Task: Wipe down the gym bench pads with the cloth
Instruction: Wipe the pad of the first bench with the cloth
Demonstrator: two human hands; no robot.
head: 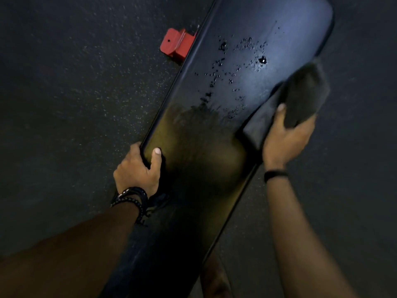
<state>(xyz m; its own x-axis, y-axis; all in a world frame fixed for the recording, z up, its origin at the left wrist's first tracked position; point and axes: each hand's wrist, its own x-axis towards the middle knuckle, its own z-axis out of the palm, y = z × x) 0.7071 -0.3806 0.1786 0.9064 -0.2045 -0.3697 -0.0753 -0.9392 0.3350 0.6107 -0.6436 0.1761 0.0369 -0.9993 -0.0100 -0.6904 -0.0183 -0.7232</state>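
Head view looks down on a long dark bench pad that runs from 7 o'clock up to 1 o'clock. The left hand grips the pad's left edge, thumb on top, to keep it steady. The right hand holds a dark cloth at the pad's right edge, near 3 o'clock. The cloth looks soft and light, so I think a bunched grip works best. Water drops sit on the shiny top (it is probably slippery there), just left of the cloth. A red metal foot pokes out at 11 o'clock on the speckled floor. Nothing seems to block the wet patch.
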